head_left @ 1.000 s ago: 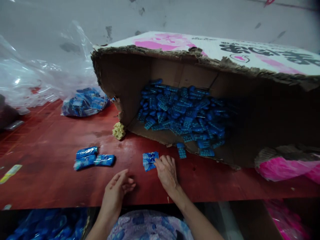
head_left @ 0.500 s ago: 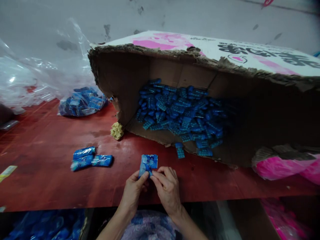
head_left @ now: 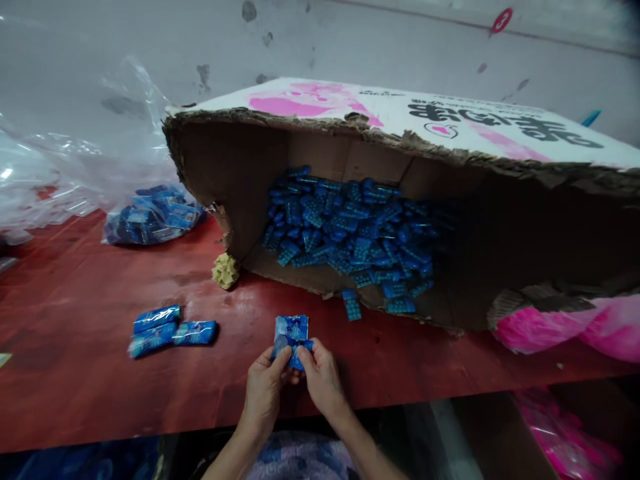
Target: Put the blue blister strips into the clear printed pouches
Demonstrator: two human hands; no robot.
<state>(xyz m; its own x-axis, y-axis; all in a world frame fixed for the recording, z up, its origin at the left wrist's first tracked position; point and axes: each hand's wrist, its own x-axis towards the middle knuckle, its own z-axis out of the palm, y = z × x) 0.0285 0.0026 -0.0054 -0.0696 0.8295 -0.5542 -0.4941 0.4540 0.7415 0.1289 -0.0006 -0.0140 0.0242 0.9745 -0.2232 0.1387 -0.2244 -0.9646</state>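
Both hands, left hand (head_left: 265, 390) and right hand (head_left: 320, 380), pinched 1 blue packet (head_left: 291, 333) at lower centre over the table (head_left: 75, 400) edge; thin fingertip grip on slick wrap could likely slip, dropping it off the edge.

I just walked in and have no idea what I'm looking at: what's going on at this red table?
A person holds a small blue packet between both hands, left hand and right hand, at the near edge of the red table. Three similar filled packets lie to the left. Behind, a torn cardboard box on its side spills blue studded pieces. A clear bag of blue packets sits further back.
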